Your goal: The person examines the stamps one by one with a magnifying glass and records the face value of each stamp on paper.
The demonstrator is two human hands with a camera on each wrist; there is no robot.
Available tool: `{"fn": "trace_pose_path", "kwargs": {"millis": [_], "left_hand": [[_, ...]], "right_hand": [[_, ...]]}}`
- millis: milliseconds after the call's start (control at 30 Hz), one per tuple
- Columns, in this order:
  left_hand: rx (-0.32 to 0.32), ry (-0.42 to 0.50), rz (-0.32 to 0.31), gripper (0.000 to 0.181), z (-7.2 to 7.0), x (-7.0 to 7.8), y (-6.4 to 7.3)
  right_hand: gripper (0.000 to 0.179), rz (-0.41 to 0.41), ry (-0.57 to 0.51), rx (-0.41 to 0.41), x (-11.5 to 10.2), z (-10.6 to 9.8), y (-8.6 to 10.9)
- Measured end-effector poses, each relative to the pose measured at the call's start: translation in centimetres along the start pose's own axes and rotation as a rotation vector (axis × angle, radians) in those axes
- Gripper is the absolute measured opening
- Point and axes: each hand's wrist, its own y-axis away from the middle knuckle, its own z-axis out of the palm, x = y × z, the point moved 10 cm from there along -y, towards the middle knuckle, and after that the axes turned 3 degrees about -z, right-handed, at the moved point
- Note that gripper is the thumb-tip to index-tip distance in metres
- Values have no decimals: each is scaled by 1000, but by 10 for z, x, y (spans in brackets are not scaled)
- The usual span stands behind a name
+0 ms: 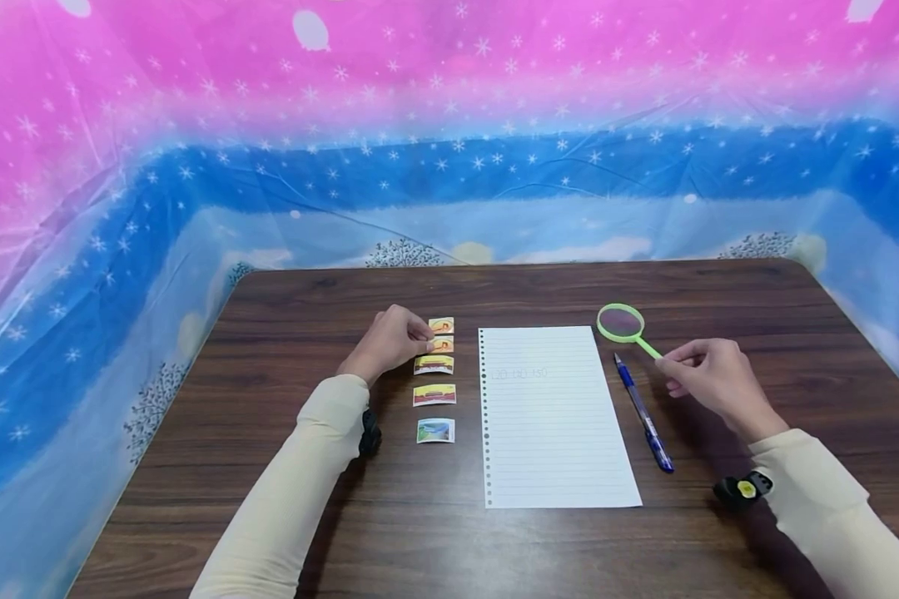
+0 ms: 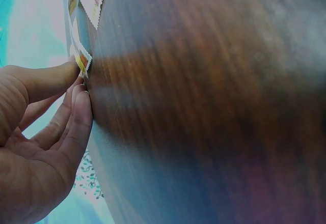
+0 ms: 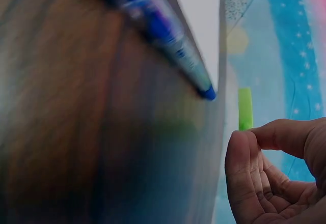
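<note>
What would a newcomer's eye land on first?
Probably the pink-and-blue snowflake backdrop behind the dark wooden table. Next, the bright green magnifying glass, its handle pinched by the right hand, to the right of the lined sheet. Left of that sheet, the left hand pinches a small stamp.

With my right grip [image 1: 715,378] I pinch the magnifying glass [image 1: 620,323] by its handle [image 1: 648,346], the blue pen [image 1: 643,409] just left of that grip; my left grip [image 1: 391,341] touches one stamp [image 1: 444,344], other stamps [image 1: 434,395] beside it, lined paper [image 1: 558,428] between both grips.
</note>
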Motion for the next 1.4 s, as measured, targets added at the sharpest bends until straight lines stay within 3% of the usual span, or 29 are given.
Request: {"fn": "trace_pose_path", "kwargs": {"millis": [333, 600, 933, 1233, 1400], "left_hand": [[-4, -7, -11, 15, 0, 0, -1], [6, -4, -30, 13, 0, -1, 0], [10, -3, -8, 14, -1, 1, 1], [5, 6, -20, 16, -6, 0, 6], [26, -42, 10, 21, -9, 9, 15]], "right_hand": [[26, 27, 62, 20, 21, -3, 6], [25, 30, 78, 24, 25, -3, 8], [26, 30, 67, -14, 30, 0, 8], [27, 47, 55, -27, 33, 2, 7], [26, 44, 53, -22, 31, 0, 7]]}}
